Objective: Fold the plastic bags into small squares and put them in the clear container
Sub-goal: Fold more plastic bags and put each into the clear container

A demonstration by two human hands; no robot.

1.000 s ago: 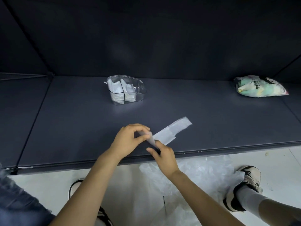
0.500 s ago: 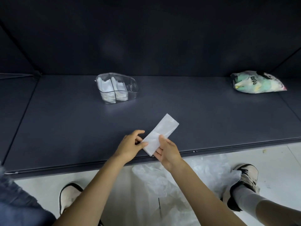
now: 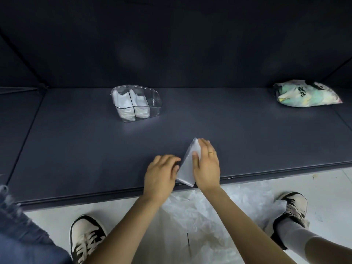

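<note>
- Head view: a white, translucent plastic bag folded into a long narrow strip (image 3: 187, 164) lies flat on the dark grey matte shelf surface (image 3: 76, 149), close to its near edge and angled away to the right.
- The right hand (image 3: 206, 164) lies palm-down on the strip's right side, fingers straight and together, pressing it to the shelf; a gold ring shows on one finger.
- The left hand (image 3: 161, 174) rests at the strip's left edge, its fingers bent with the tips against the plastic; I cannot tell if they pinch it.
- A clear, divided plastic container (image 3: 136, 102) stands well apart, farther back and to the left, with folded white bags in its two left compartments.
- A printed green-and-white plastic packet (image 3: 306, 96) lies at the far right of the shelf.
- Below the shelf edge, a crumpled pile of clear plastic bags (image 3: 205, 216) sits on the pale floor between two black-and-white sneakers.
</note>
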